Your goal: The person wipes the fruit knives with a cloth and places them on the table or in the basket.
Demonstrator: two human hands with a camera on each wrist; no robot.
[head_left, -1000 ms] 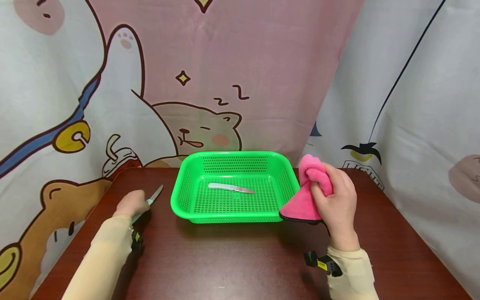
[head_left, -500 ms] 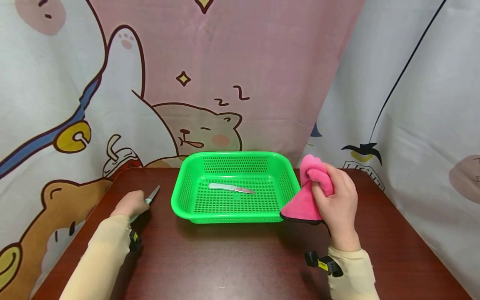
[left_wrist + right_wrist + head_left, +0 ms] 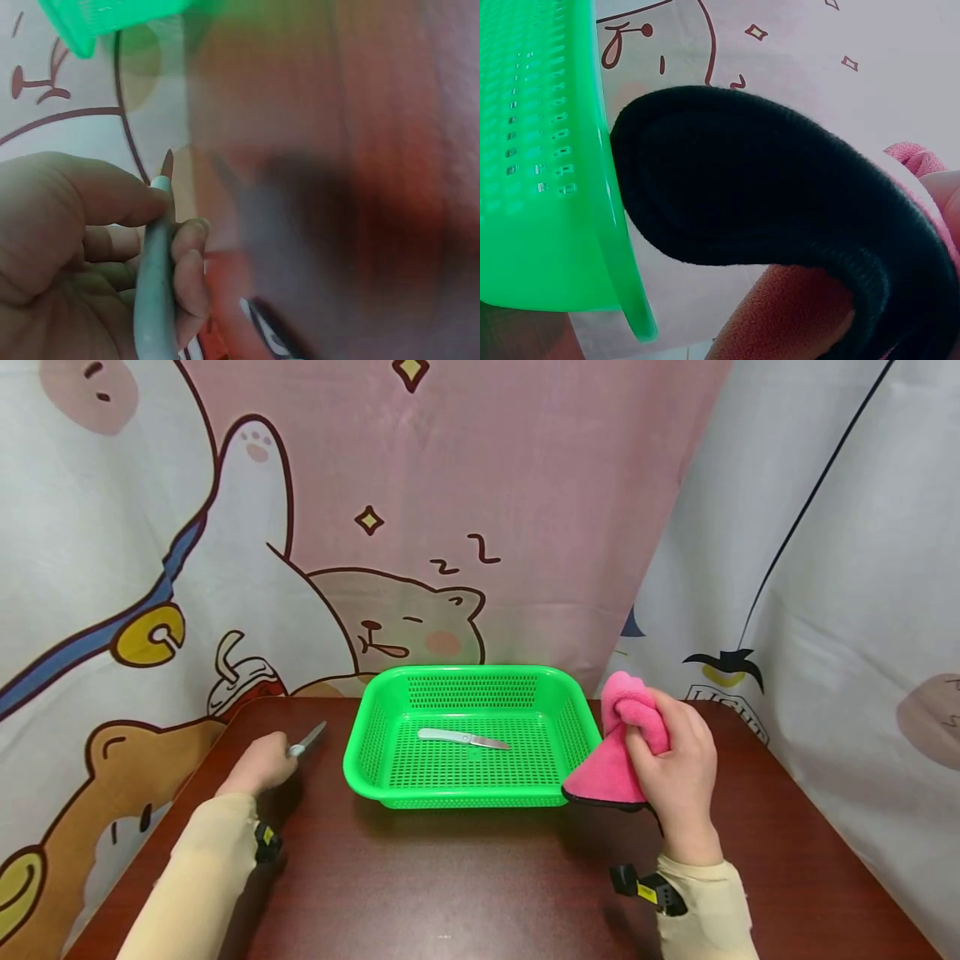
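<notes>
My left hand grips a small knife at the left of the table, its blade pointing away and to the right. In the left wrist view the pale green handle lies between thumb and curled fingers, and the narrow blade sticks out beyond them. My right hand holds a bunched pink cloth with black edging beside the basket. Its black side fills the middle of the right wrist view. A second knife with a pale handle lies in the green basket.
The basket stands at the back middle of the brown table, between both hands. A printed curtain hangs close behind and along the sides of the table.
My left hand has shifted slightly left, then the knife has tilted so its tip is a little higher and its handle end no longer shows below the hand. The right hand stays still.
</notes>
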